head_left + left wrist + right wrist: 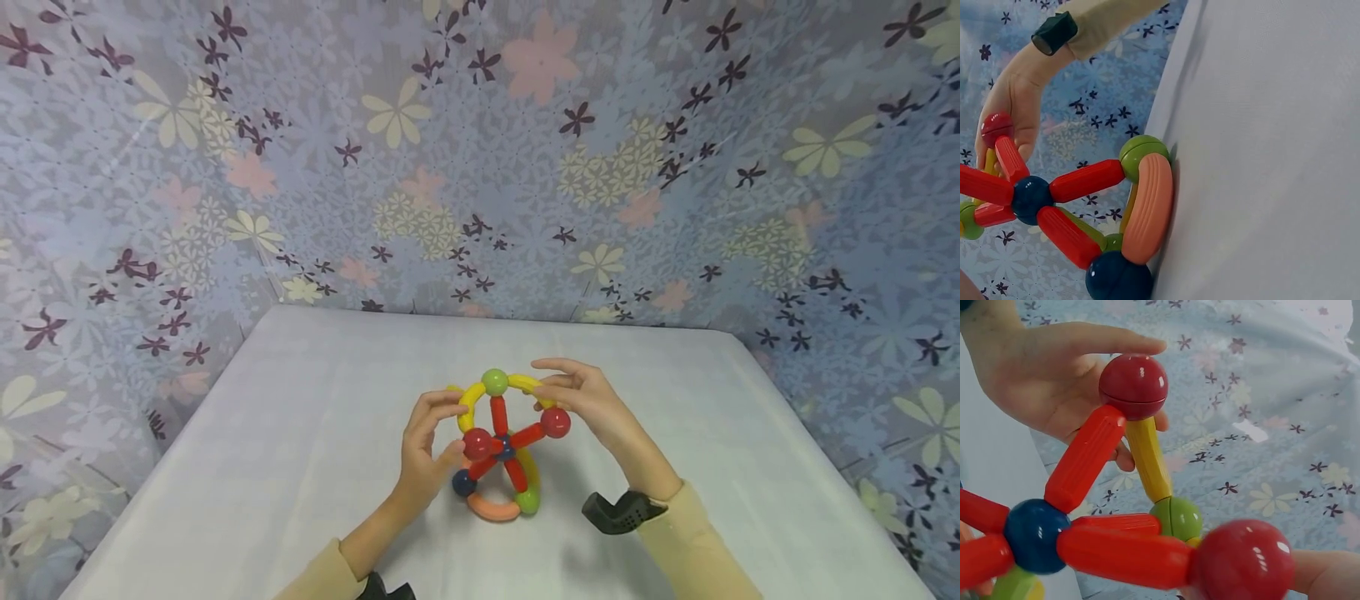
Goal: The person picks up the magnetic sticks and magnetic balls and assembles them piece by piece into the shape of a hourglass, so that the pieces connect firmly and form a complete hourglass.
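A ball-and-rod toy structure (504,448) stands on the white table, with red straight rods meeting at a dark blue ball (1033,200). My left hand (429,437) holds its left side, fingers round a yellow curved rod (468,406) and thumb by a red ball (1133,386). On the other side, my right hand (596,402) grips the right yellow curved rod (522,382) near another red ball (556,422). A green ball (495,382) tops the arch between the hands. Below, an orange curved rod (1149,209) links a green ball and a dark blue ball (464,483) at the table.
A white-covered table (315,375) spreads around the structure. Flower-patterned cloth (480,167) hangs behind it and along both sides. Dark wrist devices (622,512) sit at both light sleeves.
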`<control>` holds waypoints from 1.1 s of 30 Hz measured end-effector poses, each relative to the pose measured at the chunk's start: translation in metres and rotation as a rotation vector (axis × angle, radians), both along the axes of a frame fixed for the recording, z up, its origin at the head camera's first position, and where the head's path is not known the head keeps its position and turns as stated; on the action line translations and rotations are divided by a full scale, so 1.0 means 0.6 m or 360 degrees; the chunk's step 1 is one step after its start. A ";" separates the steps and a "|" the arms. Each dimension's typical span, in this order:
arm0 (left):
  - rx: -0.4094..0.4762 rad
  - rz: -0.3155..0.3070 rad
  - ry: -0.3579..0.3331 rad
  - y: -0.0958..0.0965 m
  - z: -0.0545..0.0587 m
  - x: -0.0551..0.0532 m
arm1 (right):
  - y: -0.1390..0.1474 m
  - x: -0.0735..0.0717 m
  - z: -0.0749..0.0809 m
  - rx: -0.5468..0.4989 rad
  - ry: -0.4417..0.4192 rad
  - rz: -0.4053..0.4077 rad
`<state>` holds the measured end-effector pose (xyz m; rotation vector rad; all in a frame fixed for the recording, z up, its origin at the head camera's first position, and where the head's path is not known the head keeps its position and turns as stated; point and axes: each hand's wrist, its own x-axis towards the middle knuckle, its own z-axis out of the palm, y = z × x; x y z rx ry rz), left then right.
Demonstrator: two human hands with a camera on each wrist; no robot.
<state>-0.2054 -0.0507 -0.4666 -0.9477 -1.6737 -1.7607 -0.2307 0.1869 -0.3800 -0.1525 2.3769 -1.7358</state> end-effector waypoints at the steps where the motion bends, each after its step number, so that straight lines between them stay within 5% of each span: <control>1: 0.0008 0.0010 0.0008 0.001 0.000 0.000 | -0.001 -0.004 -0.002 -0.0012 -0.0011 0.0000; 8: -0.0047 0.0162 -0.0034 0.003 0.015 0.001 | -0.004 -0.030 -0.014 -0.0104 -0.0036 0.0039; 12: -0.0067 0.0038 -0.0137 -0.001 0.017 -0.005 | -0.008 -0.036 -0.014 -0.0153 -0.0052 0.0072; 16: -0.0101 -0.0156 -0.0358 -0.005 0.016 -0.007 | -0.013 -0.039 -0.014 -0.0160 -0.0067 0.0081; 20: -0.0152 -0.0231 -0.0550 -0.008 0.014 -0.008 | -0.017 -0.047 -0.016 -0.0169 -0.0092 0.0097; 29: -0.0232 -0.0347 -0.0647 -0.009 0.012 -0.006 | -0.011 -0.075 -0.026 -0.0232 -0.0120 0.0300; 33: -0.0221 -0.0329 -0.0623 -0.008 0.013 -0.007 | -0.008 -0.102 -0.041 -0.0170 -0.0156 0.0207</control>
